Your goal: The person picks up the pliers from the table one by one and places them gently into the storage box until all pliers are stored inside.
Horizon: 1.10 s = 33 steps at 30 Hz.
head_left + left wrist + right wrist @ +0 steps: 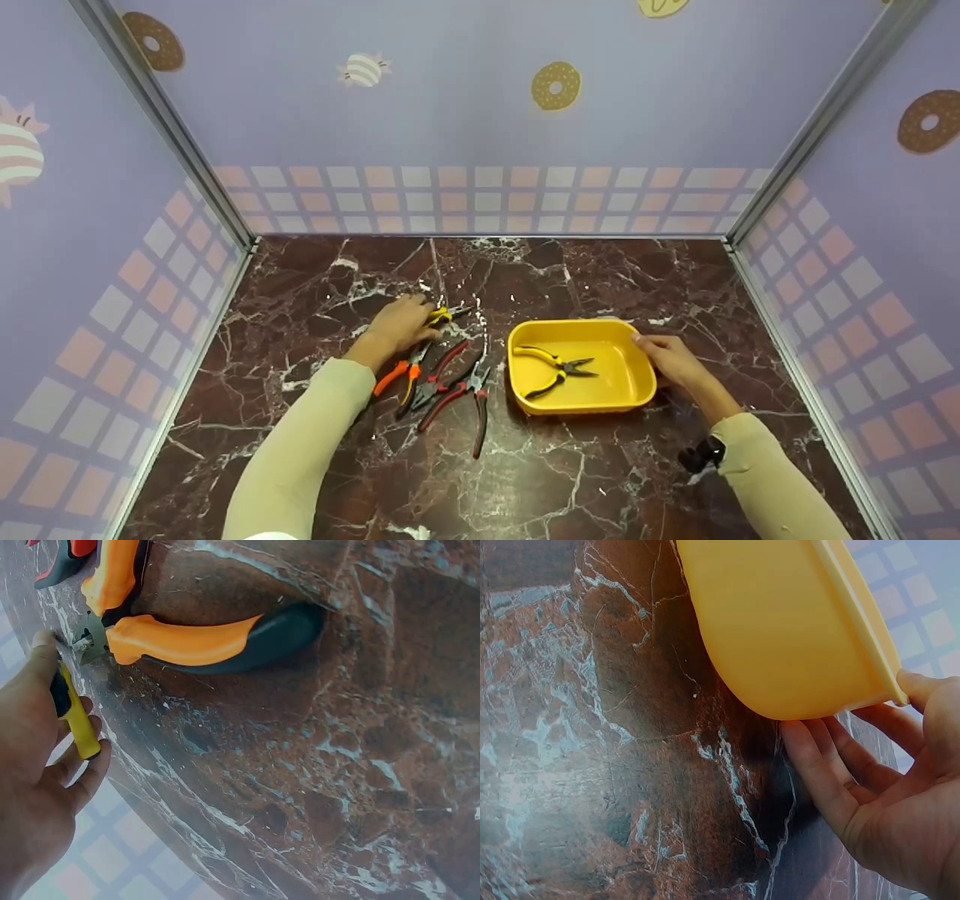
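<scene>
Left grip [400,322], loosely curled, holds yellow-handled pliers [442,316]; right grip [673,360], nearly closed, pinches yellow plastic tub [616,375] by its rim, presumably for steadiness.

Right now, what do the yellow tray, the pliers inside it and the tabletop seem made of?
Yellow tray: probably satin moulded plastic, by its even colour and rounded rim. Pliers: dull grey jaws, likely steel; handles, probably plastic or rubber, by their two-tone colour. Tabletop: glossy, white-veined, reflecting light; polished stone or a printed imitation.

Walls [457,124] are lilac; the tabletop [540,487] is marbled.
</scene>
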{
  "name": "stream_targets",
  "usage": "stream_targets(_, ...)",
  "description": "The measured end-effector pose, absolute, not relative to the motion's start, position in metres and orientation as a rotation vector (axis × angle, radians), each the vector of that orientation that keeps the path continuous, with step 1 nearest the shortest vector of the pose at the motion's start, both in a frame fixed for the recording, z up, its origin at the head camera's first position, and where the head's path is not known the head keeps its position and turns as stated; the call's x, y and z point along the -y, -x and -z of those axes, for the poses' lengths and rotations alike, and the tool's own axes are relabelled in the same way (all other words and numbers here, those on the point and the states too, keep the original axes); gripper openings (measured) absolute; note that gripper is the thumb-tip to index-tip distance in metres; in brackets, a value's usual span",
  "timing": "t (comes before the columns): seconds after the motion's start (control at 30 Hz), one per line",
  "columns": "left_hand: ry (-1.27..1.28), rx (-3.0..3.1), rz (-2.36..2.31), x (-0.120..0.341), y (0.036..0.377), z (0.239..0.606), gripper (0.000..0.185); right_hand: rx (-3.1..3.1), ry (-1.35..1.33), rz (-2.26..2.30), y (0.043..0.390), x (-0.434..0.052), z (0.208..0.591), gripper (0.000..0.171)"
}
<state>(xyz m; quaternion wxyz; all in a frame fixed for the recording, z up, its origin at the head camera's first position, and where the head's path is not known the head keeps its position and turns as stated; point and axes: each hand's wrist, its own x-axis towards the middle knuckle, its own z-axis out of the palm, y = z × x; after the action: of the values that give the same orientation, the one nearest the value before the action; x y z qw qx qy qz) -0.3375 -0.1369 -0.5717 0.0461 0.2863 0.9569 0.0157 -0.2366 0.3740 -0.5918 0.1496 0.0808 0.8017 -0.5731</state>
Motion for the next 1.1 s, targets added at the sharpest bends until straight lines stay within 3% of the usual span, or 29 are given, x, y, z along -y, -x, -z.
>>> stream_targets(1.1,-1.051,-2.976,-0.227,0.121,0.324,0.541,0.049,-2.262,-0.223,1.702,0.236,-0.373,0.592,0.060)
